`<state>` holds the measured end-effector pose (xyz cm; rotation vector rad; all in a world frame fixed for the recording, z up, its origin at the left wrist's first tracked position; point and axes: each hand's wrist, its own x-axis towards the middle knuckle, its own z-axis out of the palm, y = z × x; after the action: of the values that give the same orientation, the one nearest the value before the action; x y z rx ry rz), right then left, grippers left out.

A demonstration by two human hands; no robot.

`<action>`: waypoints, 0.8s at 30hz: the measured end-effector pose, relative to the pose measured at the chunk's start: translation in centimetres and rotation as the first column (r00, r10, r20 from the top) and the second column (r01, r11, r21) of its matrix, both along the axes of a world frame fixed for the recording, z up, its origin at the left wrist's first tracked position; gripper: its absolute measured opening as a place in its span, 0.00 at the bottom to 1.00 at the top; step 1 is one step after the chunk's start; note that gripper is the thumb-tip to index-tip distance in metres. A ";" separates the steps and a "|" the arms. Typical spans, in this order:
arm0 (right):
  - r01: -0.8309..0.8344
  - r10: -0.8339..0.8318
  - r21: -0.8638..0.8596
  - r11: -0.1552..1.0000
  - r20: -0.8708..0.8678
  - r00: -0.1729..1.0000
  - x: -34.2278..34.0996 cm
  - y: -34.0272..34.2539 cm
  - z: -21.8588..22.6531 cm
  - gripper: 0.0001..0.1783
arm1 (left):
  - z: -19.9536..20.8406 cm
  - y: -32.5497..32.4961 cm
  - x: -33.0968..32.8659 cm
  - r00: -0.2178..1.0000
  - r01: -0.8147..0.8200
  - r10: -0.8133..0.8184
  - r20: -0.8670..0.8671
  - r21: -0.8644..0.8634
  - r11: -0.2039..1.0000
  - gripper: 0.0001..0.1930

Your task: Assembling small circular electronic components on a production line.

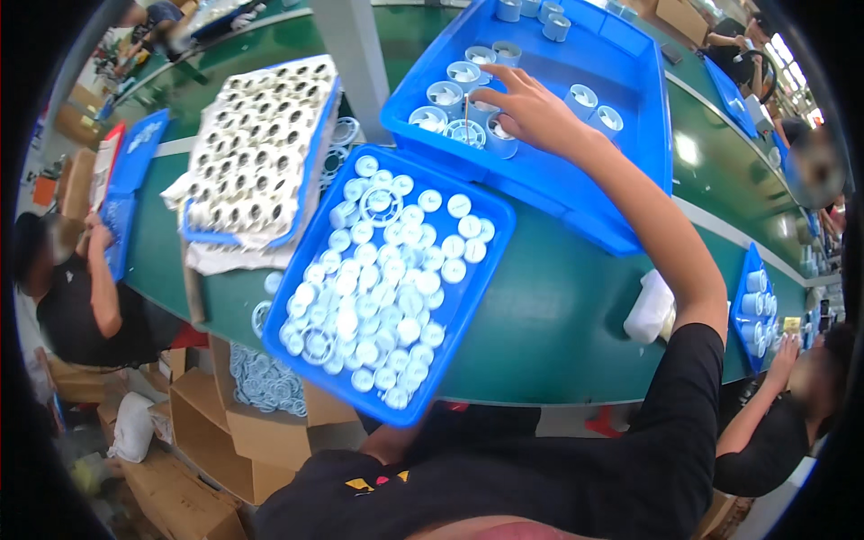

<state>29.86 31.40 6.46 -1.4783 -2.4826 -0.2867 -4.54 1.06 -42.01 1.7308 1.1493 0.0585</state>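
Note:
My right hand reaches into a large blue bin with its fingers spread over a group of short, pale cylindrical housings with vanes inside. The thumb lies by the rim of one housing, and a finger extends past another housing; I cannot tell whether they touch. A pale spoked ring sits just left of the hand. My left forearm runs under the near edge of a smaller blue tray, which hides the left hand. That tray holds many small round pale caps and a few spoked rings.
At left, a white molded tray with rows of dark-centred parts rests on a blue tray. A white wrapped bundle lies on the green table. Cardboard boxes stand below, one filled with rings. Other people work on both sides.

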 end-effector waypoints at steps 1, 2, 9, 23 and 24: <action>0.012 -0.013 -0.043 0.999 -0.033 0.999 0.5 1.2 0.3 0.28 | -0.3 0.6 0.9 1.000 0.006 -0.006 -0.008 -0.029 1.000 0.24; 0.024 -0.028 -0.063 0.998 -0.064 0.998 0.7 2.5 0.5 0.27 | 0.3 1.4 1.0 1.000 0.009 -0.010 -0.022 -0.056 0.998 0.23; 0.058 -0.093 -0.387 0.920 -0.072 0.993 2.5 8.5 2.2 0.16 | 3.0 1.7 1.2 0.996 -0.011 -0.004 -0.093 -0.170 0.985 0.21; 0.191 -0.258 -0.379 0.905 -0.132 0.957 1.7 9.9 0.0 0.21 | 15.0 -8.0 -4.6 0.956 -0.268 0.277 -0.095 0.095 0.959 0.20; 0.179 -0.241 -0.349 0.920 -0.145 0.960 2.7 9.8 -0.1 0.21 | 16.5 -7.5 -4.9 0.985 -0.169 0.170 0.001 0.120 0.978 0.19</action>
<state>32.60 41.22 6.36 -1.8151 -2.3049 0.2411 -9.40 -6.45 -25.53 1.7346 1.3214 0.2279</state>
